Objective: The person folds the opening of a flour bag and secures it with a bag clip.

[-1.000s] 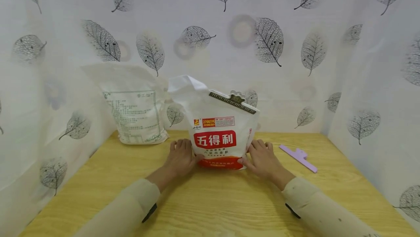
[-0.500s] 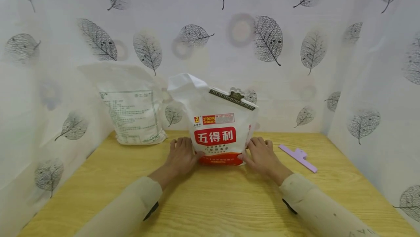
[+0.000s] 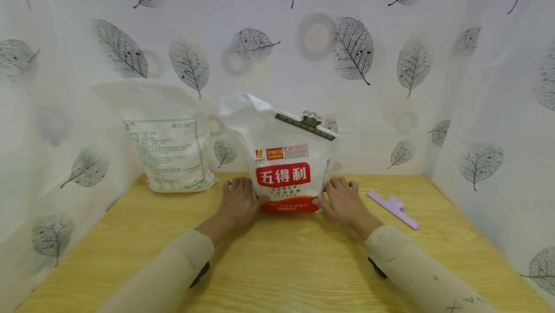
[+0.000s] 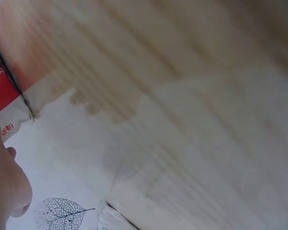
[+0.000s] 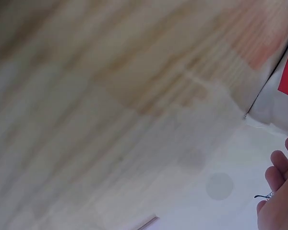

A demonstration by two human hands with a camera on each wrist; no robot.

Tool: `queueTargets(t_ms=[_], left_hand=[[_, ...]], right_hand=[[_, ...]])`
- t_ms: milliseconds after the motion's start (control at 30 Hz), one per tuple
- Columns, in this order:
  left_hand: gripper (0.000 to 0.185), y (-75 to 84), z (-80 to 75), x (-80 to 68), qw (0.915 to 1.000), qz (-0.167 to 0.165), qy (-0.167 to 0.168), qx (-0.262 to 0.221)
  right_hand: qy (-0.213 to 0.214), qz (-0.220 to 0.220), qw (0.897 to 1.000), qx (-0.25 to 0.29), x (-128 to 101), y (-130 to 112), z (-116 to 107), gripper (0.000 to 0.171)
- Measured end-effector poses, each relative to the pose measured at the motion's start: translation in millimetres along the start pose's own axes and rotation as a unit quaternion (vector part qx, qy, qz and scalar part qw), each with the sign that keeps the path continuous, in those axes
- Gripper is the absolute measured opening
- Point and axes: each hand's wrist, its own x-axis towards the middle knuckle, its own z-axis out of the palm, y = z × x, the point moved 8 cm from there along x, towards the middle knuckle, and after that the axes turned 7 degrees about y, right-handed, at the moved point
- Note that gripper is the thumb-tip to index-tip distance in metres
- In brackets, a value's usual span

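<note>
Steadying: red-label flour bag (image 3: 286, 173) stands upright mid-table (image 3: 277, 265), both palms at its base.
L hand (image 3: 237, 201): fingers fairly straight, flat vs bag's left lower edge; presses, no clench.
R hand (image 3: 342, 202): same, on right lower edge.
Clip (image 3: 305, 126): dark, on bag's top, tilted.
Tip: judged best w/ even pressure from both sides, low down, so the bag won't tip.
Nearby: 2nd white bag (image 3: 166, 147) back-left; purple clip (image 3: 392, 208) lies to the right.

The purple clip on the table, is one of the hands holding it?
No, the purple clip lies alone on the table, right of the right hand, which rests against the red and white bag.
</note>
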Motion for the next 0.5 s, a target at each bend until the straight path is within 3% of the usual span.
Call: queueTargets(t_ms=[500], left_hand=[[0.080, -4.7, 9.6, 15.1, 0.9997, -0.013, -0.013, 0.019]], right_hand=[[-0.026, 0.025, 0.999, -0.027, 15, 9, 13, 0.057]])
